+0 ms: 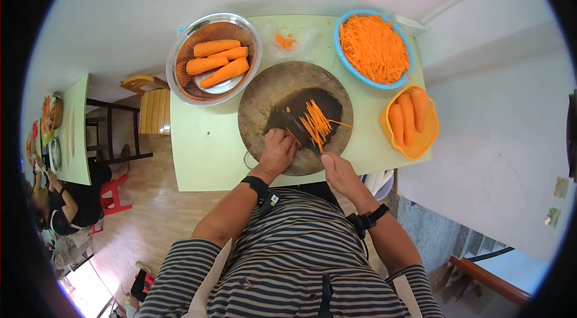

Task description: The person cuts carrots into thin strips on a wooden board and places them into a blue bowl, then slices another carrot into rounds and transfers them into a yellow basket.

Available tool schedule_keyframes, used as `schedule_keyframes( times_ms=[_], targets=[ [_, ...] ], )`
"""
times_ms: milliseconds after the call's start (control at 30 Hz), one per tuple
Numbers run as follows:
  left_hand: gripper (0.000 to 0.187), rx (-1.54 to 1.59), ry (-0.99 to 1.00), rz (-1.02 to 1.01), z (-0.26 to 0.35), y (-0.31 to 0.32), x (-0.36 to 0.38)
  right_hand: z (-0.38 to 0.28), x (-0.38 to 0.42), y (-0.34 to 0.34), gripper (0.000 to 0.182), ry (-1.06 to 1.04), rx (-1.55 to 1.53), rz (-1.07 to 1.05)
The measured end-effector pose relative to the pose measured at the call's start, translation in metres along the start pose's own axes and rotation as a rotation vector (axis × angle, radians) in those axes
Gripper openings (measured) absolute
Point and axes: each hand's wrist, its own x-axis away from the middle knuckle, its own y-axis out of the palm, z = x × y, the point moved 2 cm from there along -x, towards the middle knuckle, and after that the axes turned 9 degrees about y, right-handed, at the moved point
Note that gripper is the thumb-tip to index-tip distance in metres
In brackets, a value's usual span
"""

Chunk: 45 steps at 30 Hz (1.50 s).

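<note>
A round, dark-stained cutting board (255, 102) lies on the pale green table. My left hand (279, 150) presses on the board, its fingers bent together over a piece of carrot (293, 136) that shows at the fingertips. In my right hand (339, 171) is the handle of a knife (308, 139), whose dark blade lies between the carrot piece and a small pile of thin carrot strips (316, 123). One strip sticks out to the right of the pile.
A metal bowl (174, 81) with several whole carrots stands back left. A blue basin (338, 48) of shredded carrot is back right, above a yellow basket (431, 132) with three carrots. Carrot scraps (285, 40) lie behind the board. People sit at another table (75, 132) far left.
</note>
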Motion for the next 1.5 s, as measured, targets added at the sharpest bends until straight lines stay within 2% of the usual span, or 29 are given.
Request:
schedule_keyframes(
  times_ms=[333,400,533,600,633,800,933,1000,1233,1300,1500],
  targets=[
    [0.019,-0.001,-0.028,-0.02,0.0,-0.003,0.0,0.007,0.014,0.001,0.044,0.061,0.046,-0.063],
    [0.02,-0.008,-0.026,-0.019,-0.001,-0.003,0.001,0.011,0.014,0.003,0.051,-0.062,0.022,-0.026],
    [0.021,0.008,-0.02,-0.016,-0.001,-0.003,0.001,0.008,0.015,0.002,0.051,-0.051,0.017,-0.033],
    [0.02,0.007,-0.02,-0.016,-0.001,-0.003,0.0,0.003,0.016,-0.001,0.045,0.08,0.073,-0.061],
    [0.02,0.011,-0.019,-0.012,-0.001,-0.003,0.0,0.001,0.014,0.0,0.045,0.08,0.074,-0.062],
    [0.021,0.009,-0.029,-0.032,0.001,-0.006,-0.001,-0.013,-0.001,0.01,0.044,-0.047,0.153,0.022],
    [0.022,0.015,-0.023,-0.014,0.001,-0.003,-0.002,-0.002,-0.019,0.012,0.044,-0.006,-0.002,-0.011],
    [0.022,0.022,-0.028,0.001,-0.001,-0.004,-0.002,0.003,-0.023,0.013,0.043,-0.074,-0.136,0.061],
    [0.022,0.012,-0.023,0.008,-0.001,-0.002,0.0,0.004,0.001,0.001,0.046,0.011,-0.028,-0.007],
    [0.022,0.015,-0.029,0.003,-0.002,-0.002,0.001,0.001,0.009,-0.001,0.048,0.125,-0.055,-0.073],
    [0.021,0.026,-0.039,0.0,-0.002,-0.002,0.0,0.008,0.014,0.001,0.05,0.012,-0.059,-0.067]
  ],
)
